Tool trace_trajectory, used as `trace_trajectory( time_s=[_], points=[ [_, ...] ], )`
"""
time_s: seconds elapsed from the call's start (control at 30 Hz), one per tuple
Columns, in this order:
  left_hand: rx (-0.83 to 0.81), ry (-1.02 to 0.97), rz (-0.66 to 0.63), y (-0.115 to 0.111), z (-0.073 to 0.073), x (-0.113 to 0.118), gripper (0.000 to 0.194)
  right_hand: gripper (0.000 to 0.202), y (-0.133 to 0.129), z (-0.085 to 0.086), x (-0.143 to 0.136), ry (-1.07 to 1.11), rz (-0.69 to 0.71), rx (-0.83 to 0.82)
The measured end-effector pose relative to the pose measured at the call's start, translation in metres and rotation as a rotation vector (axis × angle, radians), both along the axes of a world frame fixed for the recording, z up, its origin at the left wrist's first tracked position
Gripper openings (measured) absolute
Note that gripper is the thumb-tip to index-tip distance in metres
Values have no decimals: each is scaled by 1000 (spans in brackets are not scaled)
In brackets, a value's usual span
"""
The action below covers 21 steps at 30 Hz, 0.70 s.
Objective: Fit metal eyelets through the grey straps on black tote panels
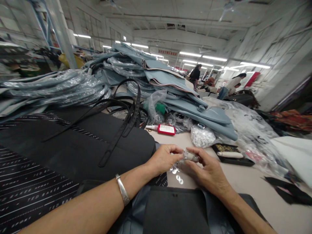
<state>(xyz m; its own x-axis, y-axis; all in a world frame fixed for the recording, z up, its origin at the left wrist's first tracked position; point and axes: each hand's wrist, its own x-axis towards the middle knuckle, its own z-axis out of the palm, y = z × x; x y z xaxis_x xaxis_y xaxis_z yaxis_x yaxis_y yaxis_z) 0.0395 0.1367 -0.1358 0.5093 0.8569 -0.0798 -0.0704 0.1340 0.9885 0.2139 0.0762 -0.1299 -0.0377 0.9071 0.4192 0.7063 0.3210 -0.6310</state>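
My left hand (168, 158) and my right hand (203, 165) meet above the table, fingertips closed on a small clear plastic bag (188, 155). Small silvery round pieces (179, 179) lie on the table just below the bag, beside my left fingers. Nearest to me is a dark bag with a black panel (175, 209). Left of my hands lies black material with long straps (117, 143). A red bottle with a white nozzle (166, 129) rests beyond my left hand.
Blue pieces in plastic (170, 81) are heaped at the back. A black tray (232, 155) and a bag of white pieces (202, 136) sit beyond my right hand. Black scraps (290, 191) lie at right. Two people are in the background.
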Motion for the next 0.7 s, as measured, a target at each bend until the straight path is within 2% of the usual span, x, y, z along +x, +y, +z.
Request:
trace_trajectory(
  time_s=[0.17, 0.3, 0.4, 0.5, 0.57, 0.7],
  points=[
    [-7, 24, -19, 0, 1, -3, 31, 35, 3, 3, 2, 98, -132, -87],
    [13, 44, -78, -1, 2, -4, 32, 42, 5, 2, 5, 120, -118, -146],
    [19, 62, -31, 0, 0, -2, 33, 41, 5, -2, 7, 104, -158, -68],
    [6, 71, 59, 1, -1, -1, 37, 31, 6, -6, 9, 0, -119, 31],
    [-11, 67, 84, 1, -1, 0, 35, 26, 6, -8, 10, -75, -89, 24],
    [-53, 51, 90, 1, 0, 0, 30, 27, 5, -7, 8, -104, -168, -4]
  ],
)
